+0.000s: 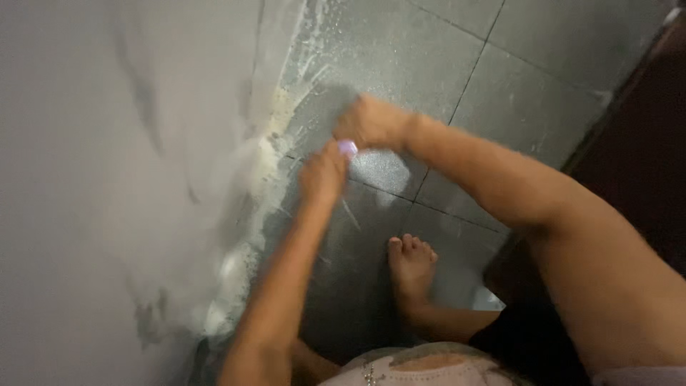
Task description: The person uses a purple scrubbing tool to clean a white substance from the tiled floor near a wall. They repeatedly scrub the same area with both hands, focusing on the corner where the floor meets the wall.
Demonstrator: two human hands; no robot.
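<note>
Suds [246,214] lay thick along the wall [107,179] as both hands, left [323,174] and right [371,121], clenched one lilac scrubber [348,148] — that bare foot [411,266] beside it risked slipping on wet tiles [443,71].

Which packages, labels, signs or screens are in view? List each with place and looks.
None in view.
Both hands, left and right, meet over a small lilac object, too blurred to identify.
Around them: grey floor tiles, a grey wall, a bare foot.
</note>
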